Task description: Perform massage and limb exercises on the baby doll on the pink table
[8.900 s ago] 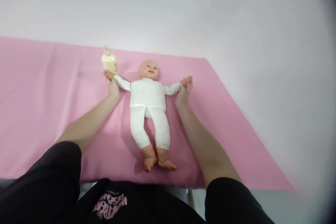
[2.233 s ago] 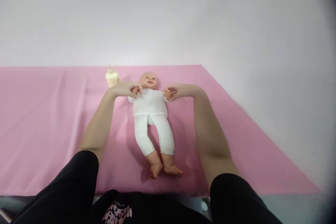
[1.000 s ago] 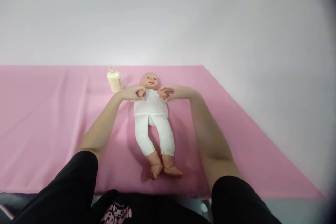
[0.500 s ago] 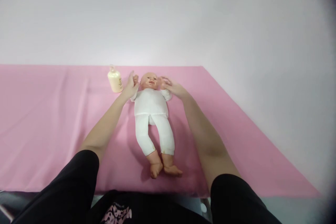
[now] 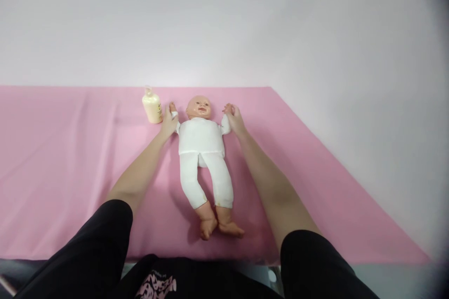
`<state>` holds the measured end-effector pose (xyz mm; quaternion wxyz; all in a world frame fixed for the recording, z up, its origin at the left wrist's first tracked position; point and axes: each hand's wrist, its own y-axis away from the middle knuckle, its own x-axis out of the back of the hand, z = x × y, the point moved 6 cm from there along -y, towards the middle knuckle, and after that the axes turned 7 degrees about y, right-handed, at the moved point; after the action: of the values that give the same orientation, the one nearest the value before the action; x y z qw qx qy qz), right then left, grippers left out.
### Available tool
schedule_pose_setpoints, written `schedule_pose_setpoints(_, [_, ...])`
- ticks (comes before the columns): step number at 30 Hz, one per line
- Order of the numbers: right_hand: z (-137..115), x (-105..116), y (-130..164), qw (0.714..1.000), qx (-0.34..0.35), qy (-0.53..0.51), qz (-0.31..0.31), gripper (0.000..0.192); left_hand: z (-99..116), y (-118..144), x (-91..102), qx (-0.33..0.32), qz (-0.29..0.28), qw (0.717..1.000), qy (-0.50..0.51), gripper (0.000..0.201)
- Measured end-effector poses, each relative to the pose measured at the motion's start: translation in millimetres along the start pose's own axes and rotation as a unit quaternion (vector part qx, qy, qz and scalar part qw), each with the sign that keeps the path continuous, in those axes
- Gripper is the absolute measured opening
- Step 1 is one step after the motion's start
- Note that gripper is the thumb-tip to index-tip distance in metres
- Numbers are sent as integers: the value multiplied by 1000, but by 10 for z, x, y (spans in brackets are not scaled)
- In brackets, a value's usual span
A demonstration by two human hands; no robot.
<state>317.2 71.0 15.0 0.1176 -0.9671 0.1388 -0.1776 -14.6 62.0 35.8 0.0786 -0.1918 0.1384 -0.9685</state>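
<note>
A baby doll (image 5: 201, 142) in white top and trousers lies on its back on a pink sheet (image 5: 63, 159), head away from me, bare feet toward me. My left hand (image 5: 169, 120) grips the doll's arm on the left side, raised beside the head. On the other side, my right hand (image 5: 234, 118) is closed around the doll's other arm, also lifted beside the head. A small cream lotion bottle (image 5: 151, 107) stands just left of my left hand.
The pink sheet covers a table against a plain white wall (image 5: 224, 23). Its right edge runs diagonally toward me at the right. My black sleeves and shirt fill the bottom of the view.
Half a second ago both doll arms were held close to its face; now my hands have spread them outward and slightly up, away from the head.
</note>
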Motion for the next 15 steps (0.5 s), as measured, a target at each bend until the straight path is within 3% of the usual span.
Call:
schedule_pose_setpoints(3, [-466,65,178,995,102,20,1,70,258,46,48,-78,49,995,34,81])
schedule_pose_setpoints(6, [-898,48,454,976,186,114,-24,56,596,230,25,-202,45,978,2,51])
schedule_pose_setpoints(9, [-1173,-137,772,920,299,233,-98,39,817,496,-152,-306,-42,947,-93,26])
schedule_pose_setpoints(12, [-1243,-348,1016,851,383,324,-156,31,843,725,-381,-362,-150,902,-184,23])
schedule_pose_setpoints(15, [-1216,-445,1086,822,406,361,-170,33,806,804,-483,-377,-186,882,-211,27])
